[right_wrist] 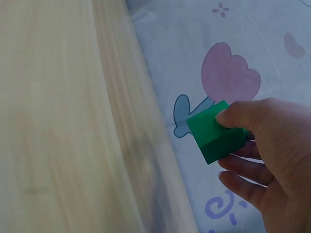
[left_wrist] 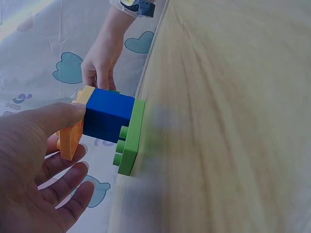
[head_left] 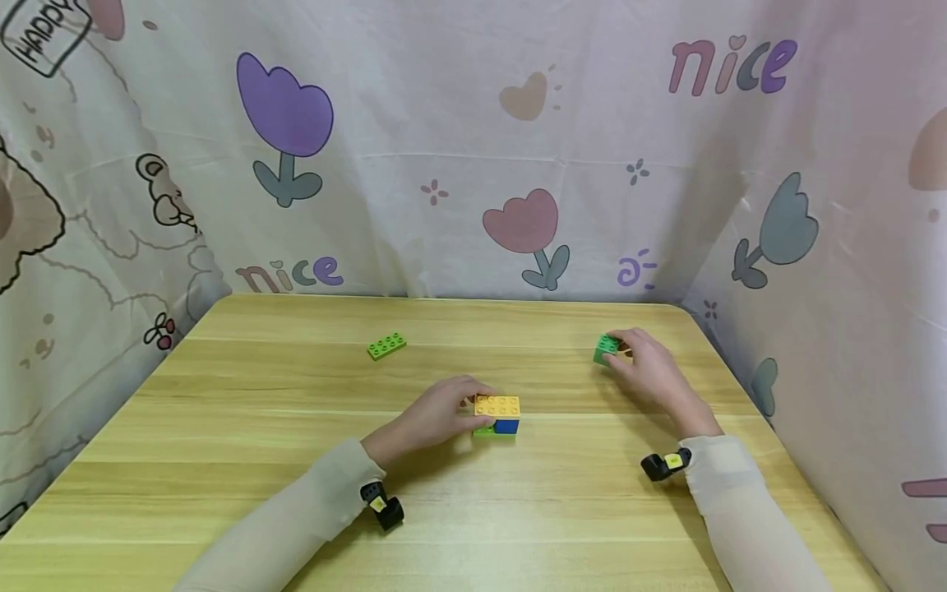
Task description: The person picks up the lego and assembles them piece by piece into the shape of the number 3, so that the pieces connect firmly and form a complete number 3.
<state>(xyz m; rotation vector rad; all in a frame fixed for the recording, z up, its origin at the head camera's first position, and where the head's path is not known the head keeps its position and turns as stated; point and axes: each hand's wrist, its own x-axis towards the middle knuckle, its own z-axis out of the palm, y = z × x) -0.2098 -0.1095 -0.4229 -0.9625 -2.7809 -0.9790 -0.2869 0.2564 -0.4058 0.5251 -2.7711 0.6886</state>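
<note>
In the head view my left hand (head_left: pixel 440 415) grips a small stack of toy building bricks near the middle of the table. On top of the stack is a yellow plate brick (head_left: pixel 498 404), under it a blue brick (left_wrist: pixel 108 114), and at the bottom a light green plate brick (left_wrist: pixel 132 141). The left wrist view shows the thumb against the yellow piece, with an open gap between the two plates at that end. Farther right, my right hand (head_left: pixel 651 370) pinches a green brick (right_wrist: pixel 216 131) between thumb and fingers. Whether this brick touches the table I cannot tell.
Another light green plate brick (head_left: pixel 387 346) lies toward the back left of the wooden table (head_left: pixel 244 411). A printed curtain (head_left: pixel 414 107) hangs behind the table and along its sides. Each wrist wears a small black camera (head_left: pixel 383 506).
</note>
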